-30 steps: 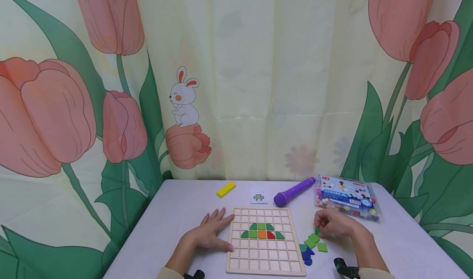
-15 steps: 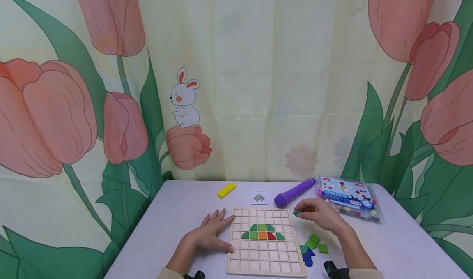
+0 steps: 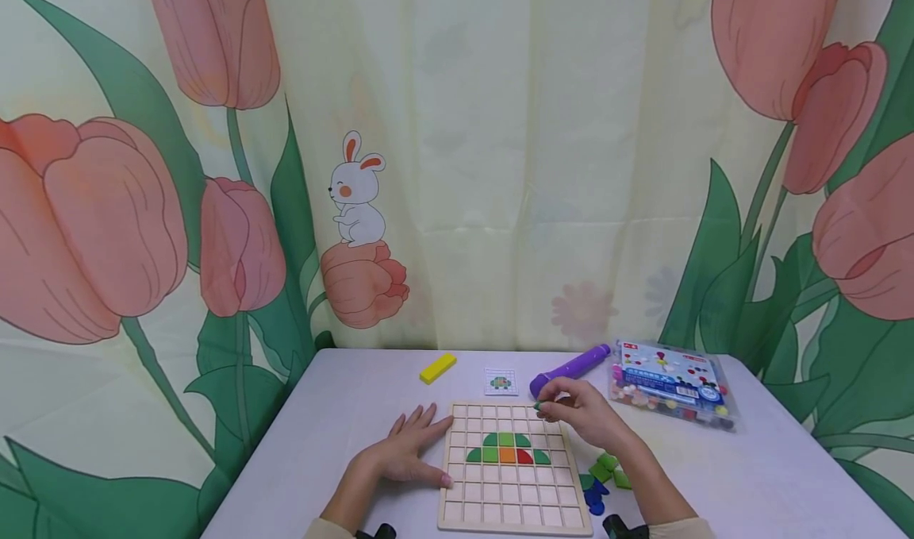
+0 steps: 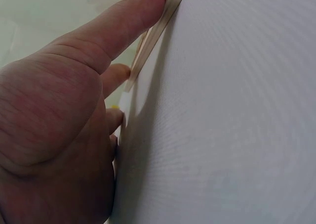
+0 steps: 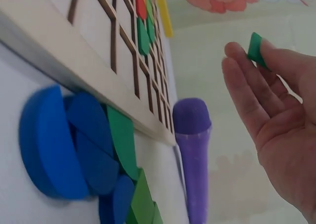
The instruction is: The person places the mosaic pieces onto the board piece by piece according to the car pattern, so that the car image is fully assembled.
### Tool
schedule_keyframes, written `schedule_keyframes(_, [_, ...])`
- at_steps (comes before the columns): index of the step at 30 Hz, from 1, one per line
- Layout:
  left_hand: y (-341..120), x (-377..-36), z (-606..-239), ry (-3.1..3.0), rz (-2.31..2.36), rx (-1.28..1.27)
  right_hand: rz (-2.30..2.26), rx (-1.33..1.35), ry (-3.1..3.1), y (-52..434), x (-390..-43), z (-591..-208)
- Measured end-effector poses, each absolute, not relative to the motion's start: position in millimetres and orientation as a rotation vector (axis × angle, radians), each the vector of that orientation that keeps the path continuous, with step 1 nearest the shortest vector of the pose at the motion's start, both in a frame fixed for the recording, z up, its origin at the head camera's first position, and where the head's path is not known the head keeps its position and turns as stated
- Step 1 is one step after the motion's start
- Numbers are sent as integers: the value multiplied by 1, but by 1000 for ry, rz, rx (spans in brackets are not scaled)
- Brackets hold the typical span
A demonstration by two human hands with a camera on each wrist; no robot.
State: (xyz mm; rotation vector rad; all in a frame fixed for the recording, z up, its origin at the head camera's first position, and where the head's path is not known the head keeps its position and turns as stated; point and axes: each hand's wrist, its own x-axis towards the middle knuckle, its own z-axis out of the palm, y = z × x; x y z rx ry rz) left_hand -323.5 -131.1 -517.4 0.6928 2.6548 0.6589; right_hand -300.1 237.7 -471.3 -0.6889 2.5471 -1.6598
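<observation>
My left hand [image 3: 403,448] lies with spread fingers at the left edge of a wooden grid board [image 3: 514,491]; its thumb and a fingertip touch the frame, also in the left wrist view. Over the board's far right corner, my right hand [image 3: 581,412] pinches a small dark green piece [image 5: 255,48] between thumb and fingers. The piece's full outline is partly covered. Within the grid sit light green squares [image 3: 506,439], an orange square [image 3: 506,454], a red rounded piece [image 3: 524,456] and dark green rounded pieces [image 3: 541,456], together forming a dome.
Right of the board lie loose blue pieces [image 3: 594,498], light green squares [image 3: 603,466] and a dark green piece [image 5: 123,140]. Behind it are a pattern card [image 3: 501,381], a yellow block [image 3: 437,368], a purple microphone [image 3: 571,370] and a clear box of beads [image 3: 671,380].
My right hand has picked up the dark green piece from beside the loose green squares and carried it left to the board's far right corner. The left hand stays put.
</observation>
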Motion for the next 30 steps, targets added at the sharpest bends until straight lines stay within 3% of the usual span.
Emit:
schedule_keyframes(16, [-132, -326, -521, 2661, 652, 687, -1601, -632, 2630, 204, -297, -479])
schedule_keyframes(30, [-131, -324, -517, 2654, 657, 687, -1413, -749, 2616, 182, -301, -477])
